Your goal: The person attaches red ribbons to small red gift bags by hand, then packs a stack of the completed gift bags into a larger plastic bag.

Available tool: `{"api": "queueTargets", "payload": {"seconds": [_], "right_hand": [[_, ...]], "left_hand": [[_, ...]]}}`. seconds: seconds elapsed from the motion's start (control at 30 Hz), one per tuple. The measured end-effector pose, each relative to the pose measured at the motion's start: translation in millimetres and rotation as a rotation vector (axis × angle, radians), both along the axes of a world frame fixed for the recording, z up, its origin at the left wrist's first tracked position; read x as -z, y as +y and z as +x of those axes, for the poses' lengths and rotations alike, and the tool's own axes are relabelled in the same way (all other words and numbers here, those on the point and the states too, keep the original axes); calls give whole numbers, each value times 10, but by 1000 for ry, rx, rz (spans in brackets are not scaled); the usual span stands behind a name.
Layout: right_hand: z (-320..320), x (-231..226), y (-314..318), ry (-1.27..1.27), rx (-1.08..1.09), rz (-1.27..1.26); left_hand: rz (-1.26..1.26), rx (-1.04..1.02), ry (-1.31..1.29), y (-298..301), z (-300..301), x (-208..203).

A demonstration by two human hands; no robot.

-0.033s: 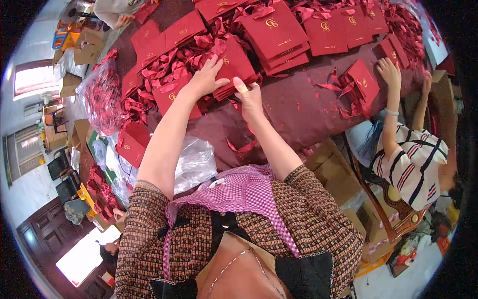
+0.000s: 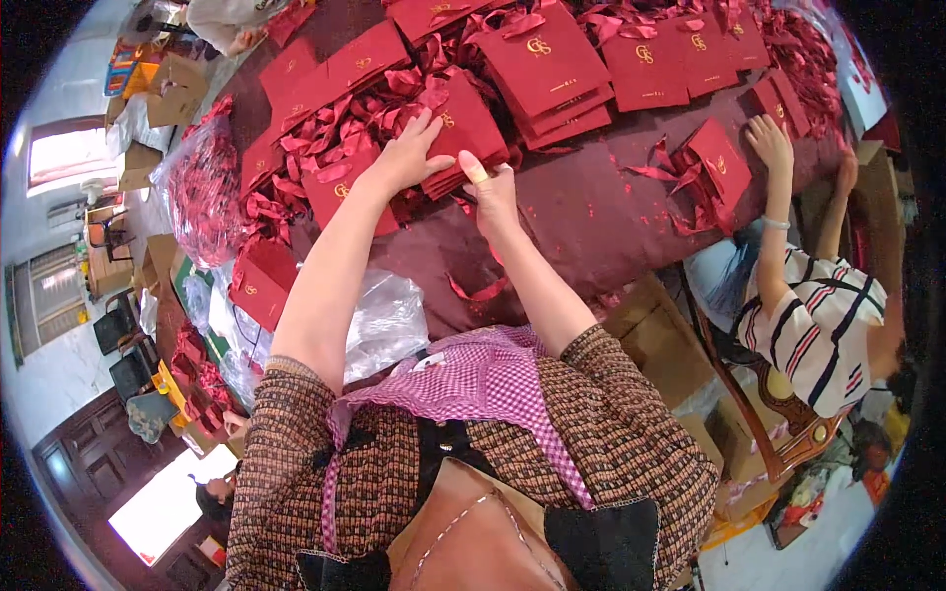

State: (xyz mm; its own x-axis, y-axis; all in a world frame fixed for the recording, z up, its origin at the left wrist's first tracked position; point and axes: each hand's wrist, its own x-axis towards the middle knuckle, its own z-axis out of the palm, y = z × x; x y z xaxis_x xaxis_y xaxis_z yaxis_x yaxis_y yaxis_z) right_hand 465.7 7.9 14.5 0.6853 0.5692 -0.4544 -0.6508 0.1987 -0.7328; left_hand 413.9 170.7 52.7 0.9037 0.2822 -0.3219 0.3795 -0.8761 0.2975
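Observation:
A stack of dark red paper gift bags (image 2: 471,116) with gold print and ribbon handles lies on the covered table. My left hand (image 2: 402,161) rests on the near left part of this stack, fingers stretched and thumb apart. At the stack's near right corner, my right hand (image 2: 493,202) has its fingers curled and its thumb up, with a yellowish wrap on the thumb. What its fingers grip is hidden. A loose red ribbon (image 2: 480,291) trails on the cloth below that hand. Beside my left wrist lies another red gift bag (image 2: 330,197).
More bag stacks (image 2: 547,59) line the far side. A plastic-wrapped bundle (image 2: 202,192) stands at left, clear plastic (image 2: 384,320) at the near edge. At right, another person's hand (image 2: 771,146) touches a small bag, near a single bag (image 2: 717,163) and a wooden chair (image 2: 759,414).

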Motion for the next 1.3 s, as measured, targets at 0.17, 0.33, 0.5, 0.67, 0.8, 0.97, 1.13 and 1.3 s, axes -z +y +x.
{"api": "queueTargets", "payload": {"seconds": [0.17, 0.33, 0.5, 0.67, 0.8, 0.97, 1.13, 1.3], "right_hand": [[59, 13, 191, 253, 93, -122], [-29, 126, 317, 212, 294, 87], [-64, 7, 318, 68, 364, 141], [-97, -218, 229, -86, 430, 24], [-112, -591, -5, -127, 470, 161], [-163, -1053, -258, -48, 428, 164], [-206, -1074, -515, 104, 281, 221], [-389, -1200, -579, 134, 203, 155]], "left_hand": [[80, 37, -31, -39, -14, -8], [144, 63, -116, -100, -78, 73], [133, 78, -277, -97, -167, 36], [-133, 110, -511, -40, -245, -270], [-670, -269, -663, -71, -362, -727], [-574, -522, -965, 13, -642, -972], [-382, -177, -754, -359, -848, -1158], [-513, -93, -811, -264, -925, -1085]]}}
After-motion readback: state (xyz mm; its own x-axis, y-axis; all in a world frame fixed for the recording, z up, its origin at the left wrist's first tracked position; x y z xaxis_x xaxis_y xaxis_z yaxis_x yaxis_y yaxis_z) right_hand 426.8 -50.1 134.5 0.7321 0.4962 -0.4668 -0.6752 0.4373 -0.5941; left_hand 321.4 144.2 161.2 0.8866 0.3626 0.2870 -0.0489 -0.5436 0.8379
